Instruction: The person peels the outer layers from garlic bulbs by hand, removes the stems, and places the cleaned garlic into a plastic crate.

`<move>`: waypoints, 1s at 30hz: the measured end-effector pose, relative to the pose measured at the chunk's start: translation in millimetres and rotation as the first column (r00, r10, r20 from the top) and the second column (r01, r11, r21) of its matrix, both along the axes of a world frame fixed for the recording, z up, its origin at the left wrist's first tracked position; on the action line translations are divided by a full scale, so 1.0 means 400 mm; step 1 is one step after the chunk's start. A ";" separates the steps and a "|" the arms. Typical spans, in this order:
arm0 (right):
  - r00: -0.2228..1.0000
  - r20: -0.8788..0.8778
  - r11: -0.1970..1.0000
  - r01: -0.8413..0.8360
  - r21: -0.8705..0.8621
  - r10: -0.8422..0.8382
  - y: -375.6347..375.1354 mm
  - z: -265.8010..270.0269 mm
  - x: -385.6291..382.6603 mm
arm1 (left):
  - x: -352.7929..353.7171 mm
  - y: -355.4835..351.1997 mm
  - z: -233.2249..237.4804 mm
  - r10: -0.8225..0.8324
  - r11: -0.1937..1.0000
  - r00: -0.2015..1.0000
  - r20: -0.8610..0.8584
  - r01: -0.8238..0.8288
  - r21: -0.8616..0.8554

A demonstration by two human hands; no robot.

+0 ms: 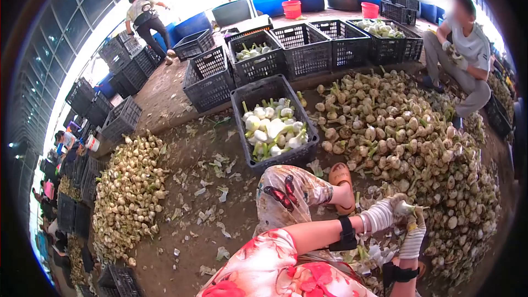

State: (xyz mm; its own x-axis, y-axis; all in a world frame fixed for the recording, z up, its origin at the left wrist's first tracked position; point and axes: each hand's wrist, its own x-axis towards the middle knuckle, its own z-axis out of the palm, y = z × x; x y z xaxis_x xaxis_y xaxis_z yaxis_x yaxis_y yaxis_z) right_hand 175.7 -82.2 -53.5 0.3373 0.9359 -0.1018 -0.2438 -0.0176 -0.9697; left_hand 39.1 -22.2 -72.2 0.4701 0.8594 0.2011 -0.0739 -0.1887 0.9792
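Observation:
Out over the right side of the floor, my left hand, in a white striped glove, is closed around a pale garlic bulb. Just below it my right hand, gloved the same way, has its fingers closed against the same bulb; its fingertips are partly hidden. A large heap of untrimmed garlic spreads beside and beyond both hands. Peeled skins lie under my forearms. In front of my knee stands a black crate partly filled with clean white garlic bulbs.
Another garlic heap lies to the left. A row of black crates lines the raised edge ahead, with red buckets and blue tubs behind. One person sits at the right; another stands at the back left.

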 end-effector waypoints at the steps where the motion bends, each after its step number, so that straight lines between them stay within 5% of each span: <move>1: 0.996 0.069 0.997 -0.063 0.037 0.060 -0.005 0.010 0.005 | -0.005 0.009 -0.004 -0.065 0.997 0.992 0.109 0.068 -0.022; 4: 0.962 0.230 0.980 -0.172 0.103 0.145 -0.011 0.023 0.020 | -0.022 0.024 -0.011 -0.154 0.986 0.975 0.157 0.163 -0.046; 8: 0.961 -0.007 0.961 -0.276 -0.008 0.276 -0.025 0.082 0.031 | -0.101 0.016 0.094 -0.434 0.689 0.820 0.373 0.569 -0.448; 12: 0.880 -0.345 0.943 -0.329 0.049 0.325 -0.053 0.101 -0.008 | -0.137 0.021 0.079 -0.433 0.358 0.623 0.652 0.782 -0.509; 15: 0.819 -0.388 0.903 -0.414 0.111 0.423 -0.055 0.122 -0.050 | -0.157 0.015 0.099 -0.403 0.283 0.594 0.697 0.805 -0.522; 16: 0.834 -0.320 0.893 -0.425 0.148 0.450 -0.051 0.128 -0.050 | -0.150 0.018 0.078 -0.390 0.336 0.644 0.658 0.765 -0.549; 18: 0.890 -0.331 0.947 -0.319 0.038 0.314 -0.034 0.046 0.005 | -0.101 0.045 -0.011 -0.480 0.690 0.813 0.330 0.582 -0.430; 21: 0.960 -0.141 0.965 -0.253 -0.062 0.242 -0.026 0.016 0.013 | -0.078 0.026 0.013 -0.288 0.950 0.957 -0.004 0.286 -0.123; 23: 0.981 0.004 0.979 -0.194 -0.059 0.195 -0.015 -0.012 -0.009 | -0.073 0.007 0.025 -0.078 0.980 0.988 -0.135 0.101 0.173; 27: 0.964 0.191 0.982 -0.189 -0.010 0.188 -0.014 -0.003 -0.004 | -0.085 -0.020 0.075 0.227 0.951 0.946 -0.232 -0.163 0.263; 30: 0.870 0.452 0.977 -0.215 -0.008 0.195 -0.009 0.035 0.031 | -0.032 0.008 -0.058 0.090 0.992 0.996 -0.017 -0.088 0.087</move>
State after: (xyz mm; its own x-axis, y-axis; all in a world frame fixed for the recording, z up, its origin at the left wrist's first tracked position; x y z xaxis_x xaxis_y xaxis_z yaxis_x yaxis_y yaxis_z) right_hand 188.3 -85.8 -39.4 0.1378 0.9890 0.0538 0.2213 0.0222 -0.9750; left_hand 26.3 -19.2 -95.3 0.3975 0.8778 0.2674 -0.0330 -0.2776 0.9601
